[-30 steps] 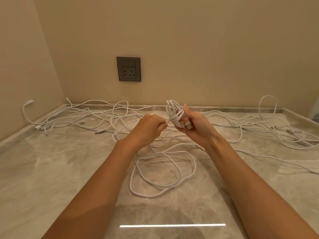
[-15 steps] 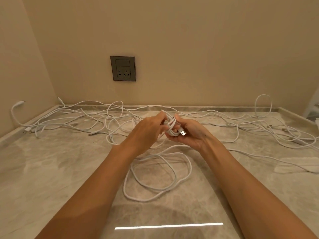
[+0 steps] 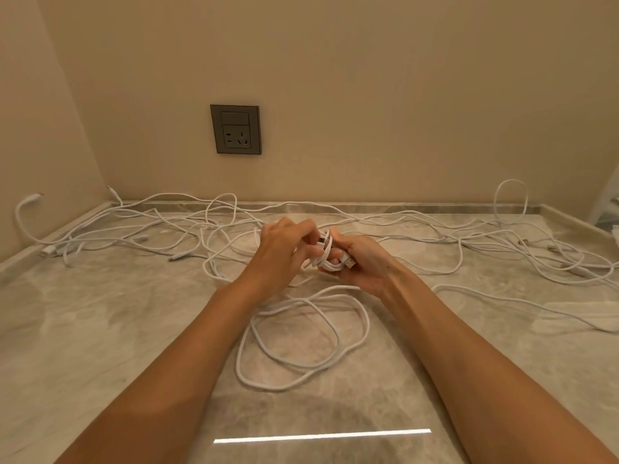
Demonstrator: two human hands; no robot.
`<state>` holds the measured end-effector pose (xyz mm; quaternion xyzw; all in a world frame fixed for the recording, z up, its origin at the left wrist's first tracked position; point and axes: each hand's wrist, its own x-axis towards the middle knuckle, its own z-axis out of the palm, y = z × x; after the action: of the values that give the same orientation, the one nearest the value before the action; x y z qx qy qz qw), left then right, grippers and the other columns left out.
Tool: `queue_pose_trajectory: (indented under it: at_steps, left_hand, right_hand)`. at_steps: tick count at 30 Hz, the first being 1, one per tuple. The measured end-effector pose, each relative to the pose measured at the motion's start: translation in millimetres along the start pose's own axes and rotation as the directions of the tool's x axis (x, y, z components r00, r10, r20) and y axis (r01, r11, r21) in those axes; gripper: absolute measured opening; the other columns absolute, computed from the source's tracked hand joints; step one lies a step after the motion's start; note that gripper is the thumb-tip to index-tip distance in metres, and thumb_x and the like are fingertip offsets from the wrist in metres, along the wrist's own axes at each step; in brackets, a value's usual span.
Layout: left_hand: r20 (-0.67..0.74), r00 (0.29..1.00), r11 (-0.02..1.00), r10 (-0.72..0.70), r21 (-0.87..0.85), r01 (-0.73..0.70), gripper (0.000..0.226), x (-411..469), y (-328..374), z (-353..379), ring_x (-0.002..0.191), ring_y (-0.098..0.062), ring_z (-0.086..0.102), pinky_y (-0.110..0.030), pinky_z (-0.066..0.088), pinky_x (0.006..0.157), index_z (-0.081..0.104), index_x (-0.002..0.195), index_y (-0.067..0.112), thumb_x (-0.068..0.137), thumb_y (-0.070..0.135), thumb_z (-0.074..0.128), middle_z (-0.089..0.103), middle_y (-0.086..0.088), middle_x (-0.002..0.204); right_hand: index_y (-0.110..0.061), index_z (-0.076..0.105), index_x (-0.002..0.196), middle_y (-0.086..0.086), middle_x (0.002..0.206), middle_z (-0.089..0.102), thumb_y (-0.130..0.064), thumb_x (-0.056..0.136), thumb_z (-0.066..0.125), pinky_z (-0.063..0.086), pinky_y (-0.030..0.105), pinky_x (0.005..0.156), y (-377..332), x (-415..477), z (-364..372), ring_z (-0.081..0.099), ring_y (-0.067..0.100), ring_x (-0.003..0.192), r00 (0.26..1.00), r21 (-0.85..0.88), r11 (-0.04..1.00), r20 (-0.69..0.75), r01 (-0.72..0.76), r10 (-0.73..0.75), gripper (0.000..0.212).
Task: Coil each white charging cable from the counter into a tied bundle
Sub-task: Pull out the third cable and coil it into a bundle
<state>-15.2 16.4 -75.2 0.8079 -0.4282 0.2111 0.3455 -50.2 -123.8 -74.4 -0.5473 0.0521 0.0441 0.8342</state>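
Grey-veined marble counter [image 3: 100, 346] fills the lower field, with a narrow strip of reflected light [image 3: 321, 436] nearest the camera. Beyond the strip, one white cable [image 3: 368, 324] lies on the surface in several loose, overlapping loops between the two forearms. Above these loops, both hands meet over the counter. The right hand [image 3: 361, 266] has its fingers curled round a small coiled bundle [image 3: 326, 259], from which a USB plug [image 3: 349, 262] projects. The left hand [image 3: 284, 249] is closed, its fingertips pinching a strand at the bundle's upper left. Farther back, tangled white cables [image 3: 187, 229] spread across the counter from corner to corner. A grey wall socket [image 3: 236, 129] sits on the beige rear wall [image 3: 402, 95].
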Motion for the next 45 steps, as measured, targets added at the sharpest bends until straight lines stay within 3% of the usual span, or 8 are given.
queue_pose_trajectory:
  at_steps: [7, 11, 21, 25, 31, 36, 40, 45]
  left_hand:
    - [0.084, 0.940, 0.912, -0.331, -0.228, 0.341, 0.031, -6.6, -6.2, 6.8, 0.086, -0.021, 0.057, -0.045, 0.039, 0.092, 0.046, 0.070, 0.030, 0.082, 0.006, 0.062, 0.059, 0.009, 0.074]
    - [0.124, 0.916, 0.876, -0.381, -0.269, 0.400, 0.014, -7.5, -5.6, 5.2, 0.069, -0.011, 0.058, -0.016, 0.045, 0.067, 0.051, 0.080, 0.016, 0.085, 0.006, 0.059, 0.060, 0.006, 0.071]
    - [0.186, 0.911, 0.891, -0.368, -0.209, 0.403, 0.021, -9.4, -7.8, 2.3, 0.067, -0.010, 0.052, -0.028, 0.040, 0.069, 0.049, 0.074, 0.021, 0.085, 0.006, 0.060, 0.056, 0.008, 0.070]
    - [0.164, 0.918, 0.910, -0.360, -0.154, 0.384, 0.010, -8.2, -6.3, 3.5, 0.076, -0.018, 0.051, -0.030, 0.039, 0.072, 0.051, 0.082, 0.015, 0.087, 0.008, 0.056, 0.058, 0.000, 0.079]
    - [0.104, 0.900, 0.891, -0.424, -0.130, 0.435, 0.006, -4.2, -4.3, 9.3, 0.076, -0.015, 0.049, -0.021, 0.031, 0.063, 0.054, 0.084, 0.012, 0.088, 0.008, 0.055, 0.055, 0.004, 0.076]
    - [0.013, 0.862, 0.850, -0.507, -0.161, 0.502, 0.006, 3.6, -2.1, 19.0, 0.084, -0.018, 0.057, -0.025, 0.040, 0.075, 0.064, 0.088, 0.005, 0.084, 0.009, 0.063, 0.066, -0.008, 0.088]
    - [-0.040, 0.845, 0.838, -0.534, -0.157, 0.522, 0.009, 6.5, -3.2, 24.2, 0.080, -0.015, 0.057, -0.019, 0.038, 0.070, 0.065, 0.089, 0.005, 0.082, 0.011, 0.066, 0.068, -0.007, 0.086]
    - [-0.095, 0.840, 0.843, -0.534, -0.137, 0.520, 0.005, 5.4, 0.6, 24.6, 0.070, -0.016, 0.054, -0.021, 0.040, 0.061, 0.063, 0.079, 0.008, 0.081, 0.010, 0.068, 0.059, -0.001, 0.068]
  right_hand:
    - [-0.011, 0.052, 0.072, -0.002, 0.049, 0.040, -0.017, 0.098, 0.038, 0.034, 0.019, 0.054, 4.5, -1.3, 10.6, 0.037, 0.008, 0.047, 0.992, -0.376, 0.926, -0.092, 0.044, -0.085, 0.029]
    - [-0.011, 0.051, 0.069, 0.000, 0.054, 0.043, -0.016, 0.090, 0.043, 0.031, 0.020, 0.044, 2.2, 0.4, 14.6, 0.035, 0.011, 0.048, 0.970, -0.617, 0.787, -0.188, 0.005, -0.153, 0.023]
    - [0.006, 0.069, 0.094, 0.010, 0.076, 0.062, -0.021, 0.083, 0.058, 0.042, 0.031, 0.067, 3.1, 13.8, 7.3, 0.054, 0.017, 0.069, 0.958, -0.723, 0.690, -0.211, -0.019, -0.195, 0.031]
    - [-0.008, 0.064, 0.070, 0.006, 0.069, 0.060, -0.020, 0.084, 0.057, 0.041, 0.033, 0.068, -0.3, 13.1, 5.0, 0.053, 0.018, 0.067, 0.959, -0.734, 0.677, -0.222, -0.047, -0.174, 0.020]
    - [-0.012, 0.070, 0.069, 0.015, 0.084, 0.070, -0.031, 0.073, 0.058, 0.049, 0.047, 0.086, -3.4, 13.1, -1.0, 0.062, 0.025, 0.079, 0.981, -0.810, 0.585, -0.141, -0.038, -0.132, 0.023]
    - [-0.008, 0.071, 0.078, 0.016, 0.085, 0.066, -0.029, 0.088, 0.059, 0.047, 0.043, 0.084, -2.2, 6.2, -5.5, 0.058, 0.023, 0.080, 0.994, -0.697, 0.717, -0.053, 0.029, -0.091, 0.026]
    - [-0.009, 0.060, 0.062, 0.010, 0.072, 0.055, -0.017, 0.099, 0.044, 0.049, 0.029, 0.073, -2.6, 10.0, -12.6, 0.053, 0.016, 0.068, 0.999, -0.574, 0.819, -0.022, 0.026, -0.047, 0.041]
    - [0.016, 0.055, 0.113, 0.017, 0.097, 0.059, -0.001, 0.098, 0.037, 0.053, 0.020, 0.068, -5.4, 10.3, -14.0, 0.058, 0.019, 0.080, 1.000, -0.550, 0.835, -0.021, -0.016, 0.005, 0.030]
